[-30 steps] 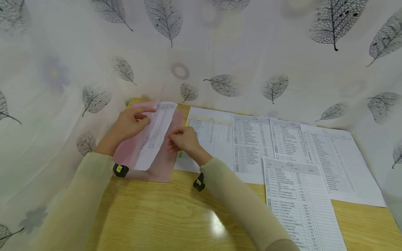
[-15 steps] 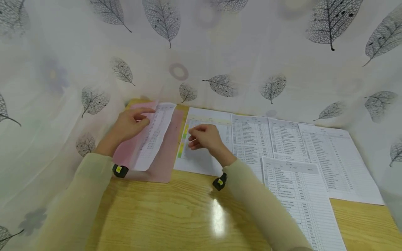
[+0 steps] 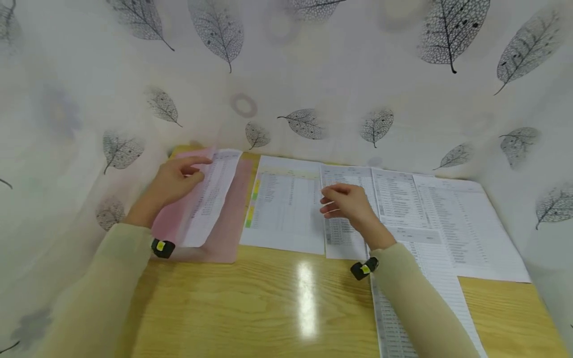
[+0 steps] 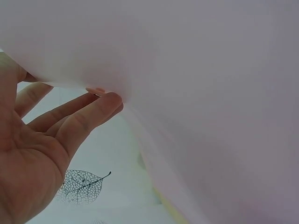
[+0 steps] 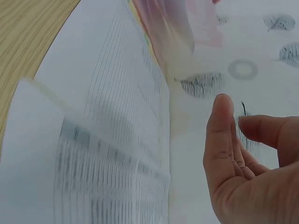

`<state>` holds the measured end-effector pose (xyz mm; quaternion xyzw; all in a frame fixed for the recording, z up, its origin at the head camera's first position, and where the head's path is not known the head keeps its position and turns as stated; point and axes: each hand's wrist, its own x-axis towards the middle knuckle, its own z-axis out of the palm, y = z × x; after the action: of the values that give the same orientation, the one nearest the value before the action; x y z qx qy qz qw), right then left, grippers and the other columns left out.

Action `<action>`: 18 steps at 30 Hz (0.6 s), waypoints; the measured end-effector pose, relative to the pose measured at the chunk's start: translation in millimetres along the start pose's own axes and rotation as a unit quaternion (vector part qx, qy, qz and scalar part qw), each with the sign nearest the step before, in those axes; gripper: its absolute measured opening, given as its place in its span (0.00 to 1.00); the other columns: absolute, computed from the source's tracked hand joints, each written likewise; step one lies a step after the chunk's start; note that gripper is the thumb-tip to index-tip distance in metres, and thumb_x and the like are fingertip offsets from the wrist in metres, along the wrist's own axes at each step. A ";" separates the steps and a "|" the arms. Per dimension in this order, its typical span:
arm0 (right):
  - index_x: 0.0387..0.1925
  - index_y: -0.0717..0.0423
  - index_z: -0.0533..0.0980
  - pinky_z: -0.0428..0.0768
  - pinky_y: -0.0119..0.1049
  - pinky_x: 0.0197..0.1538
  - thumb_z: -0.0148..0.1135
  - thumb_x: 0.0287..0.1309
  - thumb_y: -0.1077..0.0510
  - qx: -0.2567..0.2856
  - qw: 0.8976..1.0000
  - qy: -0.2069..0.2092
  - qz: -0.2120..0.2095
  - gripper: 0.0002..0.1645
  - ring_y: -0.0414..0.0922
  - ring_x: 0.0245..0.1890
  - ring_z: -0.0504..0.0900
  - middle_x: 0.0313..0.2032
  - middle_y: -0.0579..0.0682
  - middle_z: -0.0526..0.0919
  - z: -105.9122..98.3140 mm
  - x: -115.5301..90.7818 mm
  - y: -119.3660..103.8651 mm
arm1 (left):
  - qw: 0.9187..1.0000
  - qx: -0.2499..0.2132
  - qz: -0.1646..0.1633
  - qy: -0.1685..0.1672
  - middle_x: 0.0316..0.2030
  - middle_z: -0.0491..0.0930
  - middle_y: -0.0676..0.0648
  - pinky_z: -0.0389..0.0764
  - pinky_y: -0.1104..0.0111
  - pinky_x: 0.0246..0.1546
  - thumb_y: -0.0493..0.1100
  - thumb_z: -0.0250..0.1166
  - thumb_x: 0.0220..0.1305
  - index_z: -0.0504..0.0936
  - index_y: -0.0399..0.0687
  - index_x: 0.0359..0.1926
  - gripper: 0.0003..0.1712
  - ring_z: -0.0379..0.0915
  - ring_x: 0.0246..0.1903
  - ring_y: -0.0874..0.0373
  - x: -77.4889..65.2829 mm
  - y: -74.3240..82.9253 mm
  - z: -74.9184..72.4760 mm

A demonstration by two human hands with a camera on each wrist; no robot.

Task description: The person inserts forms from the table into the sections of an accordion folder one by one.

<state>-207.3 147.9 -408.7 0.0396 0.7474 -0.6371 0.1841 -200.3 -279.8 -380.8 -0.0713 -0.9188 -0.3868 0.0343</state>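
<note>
folder [image 3: 222,226], long axis pointing forward, left hand [image 3: 172,181] pinching its cover [image 3: 166,221], right hand [image 3: 351,205] loose

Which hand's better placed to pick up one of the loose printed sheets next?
Right, probably: the right hand looks empty and is over the row of printed sheets. The left hand is busy, holding the pink folder open.

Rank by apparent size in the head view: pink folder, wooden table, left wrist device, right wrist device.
1. Wooden table
2. Pink folder
3. Left wrist device and right wrist device: too alike to rank apart.
</note>
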 end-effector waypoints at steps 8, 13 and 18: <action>0.70 0.72 0.68 0.89 0.36 0.44 0.62 0.75 0.49 -0.043 0.998 0.033 0.013 0.36 0.39 0.34 0.91 0.42 0.51 0.87 -67.5 -31.9 24.4 | 1.000 0.006 -0.003 -0.009 0.68 0.77 0.34 0.74 0.81 0.40 0.39 0.59 0.72 0.83 0.46 0.65 0.23 0.84 0.56 0.36 0.7 0.4 3.6; 0.73 0.71 0.64 0.89 0.34 0.44 0.62 0.75 0.46 -0.055 0.997 0.056 0.023 0.40 0.36 0.35 0.90 0.40 0.43 0.87 -104.3 -50.2 39.4 | 1.000 0.008 -0.004 -0.009 0.67 0.78 0.35 0.74 0.80 0.40 0.41 0.59 0.73 0.83 0.46 0.65 0.23 0.84 0.56 0.36 -0.1 2.8 3.4; 0.72 0.73 0.64 0.89 0.32 0.42 0.62 0.75 0.47 -0.062 0.994 0.085 0.030 0.40 0.36 0.33 0.90 0.36 0.38 0.87 -135.3 -64.8 52.0 | 1.000 0.009 -0.004 -0.006 0.68 0.78 0.35 0.74 0.81 0.39 0.40 0.58 0.73 0.83 0.46 0.65 0.22 0.84 0.55 0.37 0.3 4.5 3.0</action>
<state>-162.2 299.7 -420.1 0.1047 0.7969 -0.5780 0.1411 -199.9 -274.4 -379.7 -0.0698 -0.9226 -0.3783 0.0279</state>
